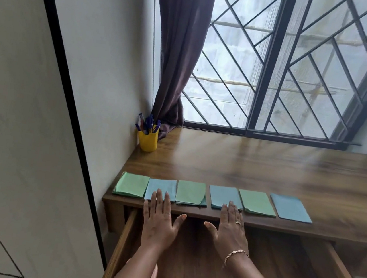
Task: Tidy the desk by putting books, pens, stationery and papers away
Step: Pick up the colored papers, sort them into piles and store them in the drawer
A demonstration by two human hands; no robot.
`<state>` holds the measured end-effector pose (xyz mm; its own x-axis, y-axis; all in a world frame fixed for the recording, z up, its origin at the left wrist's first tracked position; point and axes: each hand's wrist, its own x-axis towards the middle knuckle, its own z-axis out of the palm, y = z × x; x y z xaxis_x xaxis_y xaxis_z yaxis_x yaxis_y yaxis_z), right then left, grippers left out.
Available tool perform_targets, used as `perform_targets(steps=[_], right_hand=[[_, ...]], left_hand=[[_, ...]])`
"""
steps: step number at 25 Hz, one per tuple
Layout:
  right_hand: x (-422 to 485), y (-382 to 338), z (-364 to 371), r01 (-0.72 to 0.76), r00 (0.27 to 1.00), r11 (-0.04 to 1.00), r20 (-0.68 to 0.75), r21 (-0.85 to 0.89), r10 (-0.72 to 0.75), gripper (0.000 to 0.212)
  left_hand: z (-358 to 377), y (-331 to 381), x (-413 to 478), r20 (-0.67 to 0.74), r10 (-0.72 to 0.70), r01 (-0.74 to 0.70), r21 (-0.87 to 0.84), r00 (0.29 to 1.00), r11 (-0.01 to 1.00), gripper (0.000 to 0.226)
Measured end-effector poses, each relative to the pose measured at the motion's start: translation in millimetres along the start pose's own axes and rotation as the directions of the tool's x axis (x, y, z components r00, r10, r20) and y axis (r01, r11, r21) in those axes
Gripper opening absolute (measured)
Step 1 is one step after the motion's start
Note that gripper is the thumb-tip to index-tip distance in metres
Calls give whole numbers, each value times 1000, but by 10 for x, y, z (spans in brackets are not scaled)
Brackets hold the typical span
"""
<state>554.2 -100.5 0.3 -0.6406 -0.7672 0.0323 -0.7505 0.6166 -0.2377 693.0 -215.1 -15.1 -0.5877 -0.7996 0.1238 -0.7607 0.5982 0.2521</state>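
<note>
Several green and blue paper stacks lie in a row along the front edge of the wooden desk [268, 164]. From the left they run green [131, 184], blue [164, 186], green [191, 192], blue [224, 195], green [256, 202], blue [290, 207]. My left hand [159, 217] is flat and open, its fingertips on the first blue stack. My right hand [228, 228] is also open, its fingertips touching the second blue stack. A yellow cup [147, 140] full of blue pens stands in the desk's back left corner.
Under the desk's front edge a wooden drawer [333, 270] is pulled out below my arms. A white wardrobe panel [29, 118] stands on the left. A dark curtain [175, 67] hangs beside the barred window [280, 70] behind the desk.
</note>
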Motion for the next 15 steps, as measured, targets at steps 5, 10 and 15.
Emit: perform_targets(steps=[5, 10, 15], right_hand=[[251, -356, 40, 52, 999, 997, -19, 58, -51, 92], [534, -630, 111, 138, 990, 984, -15, 113, -137, 70], [947, -893, 9, 259, 961, 961, 71, 99, -267, 57]], left_hand=[[-127, -259, 330, -1, 0, 0, -72, 1000, 997, 104], [-277, -632, 716, -46, -120, 120, -8, 992, 993, 54], [-441, -928, 1132, 12, -285, 285, 26, 958, 958, 34]])
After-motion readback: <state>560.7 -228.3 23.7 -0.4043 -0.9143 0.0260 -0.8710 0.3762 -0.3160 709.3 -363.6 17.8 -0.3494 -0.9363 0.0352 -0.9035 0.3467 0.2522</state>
